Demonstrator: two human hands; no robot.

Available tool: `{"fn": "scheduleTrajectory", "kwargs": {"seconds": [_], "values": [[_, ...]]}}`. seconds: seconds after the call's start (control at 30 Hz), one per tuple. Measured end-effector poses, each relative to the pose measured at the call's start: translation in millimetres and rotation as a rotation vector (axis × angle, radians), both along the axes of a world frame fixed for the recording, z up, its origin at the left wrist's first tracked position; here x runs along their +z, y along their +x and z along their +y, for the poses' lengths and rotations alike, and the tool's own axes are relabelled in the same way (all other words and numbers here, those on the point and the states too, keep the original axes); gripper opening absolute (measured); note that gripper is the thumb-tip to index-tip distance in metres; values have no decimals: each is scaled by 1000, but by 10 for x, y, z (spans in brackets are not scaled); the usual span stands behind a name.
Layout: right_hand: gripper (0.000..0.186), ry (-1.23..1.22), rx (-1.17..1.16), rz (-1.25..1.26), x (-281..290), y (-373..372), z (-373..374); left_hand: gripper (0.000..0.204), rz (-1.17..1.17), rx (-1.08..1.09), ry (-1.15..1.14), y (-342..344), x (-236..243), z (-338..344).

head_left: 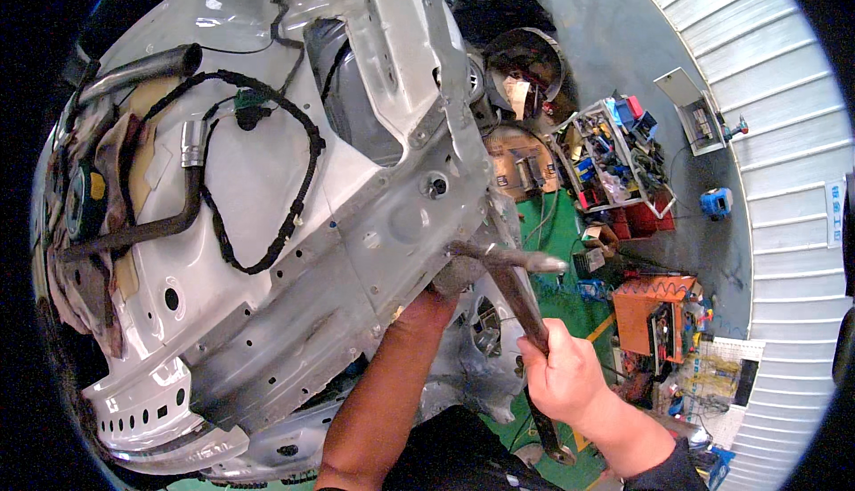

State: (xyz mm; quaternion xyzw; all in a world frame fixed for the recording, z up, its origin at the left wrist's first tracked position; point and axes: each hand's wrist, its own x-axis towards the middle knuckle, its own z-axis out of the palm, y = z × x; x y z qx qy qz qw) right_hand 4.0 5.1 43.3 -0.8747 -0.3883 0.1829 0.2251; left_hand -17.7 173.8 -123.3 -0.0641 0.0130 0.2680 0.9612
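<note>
My right hand [557, 371] is closed round the dark shaft of a metal hammer-like tool [517, 299], whose pointed head lies across the lower edge of a silver car body panel [383, 224]. My left hand [445, 286] reaches to that edge just left of the tool's head; its fingers are indistinct among dark grey shapes, so what it holds cannot be made out. On the bodywork at the left lie a looped black wiring harness [312, 148], a bent bar with a socket [191, 179], a metal tube [151, 68] and brown cloths [107, 295].
Beyond the bodywork, at the right, are a cart of tools [614, 152], cardboard [508, 161], an orange cabinet [641, 322], an open case [690, 117] and a blue device [717, 203] on the floor. A white corrugated wall [793, 135] curves along the far right.
</note>
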Motion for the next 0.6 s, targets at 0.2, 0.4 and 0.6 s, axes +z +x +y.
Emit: {"fn": "scheduleTrajectory", "kwargs": {"seconds": [0.2, 0.4, 0.6], "values": [[18, 207, -131, -37, 315, -18, 62, 66, 133, 1, -98, -50, 103, 25], [23, 29, -20, -7, 118, 68, 84, 74, -7, 120, 7, 49, 261, 56], [19, 206, -174, -58, 203, -40, -32, 67, 91, 42, -320, 8, -268, -77]]}}
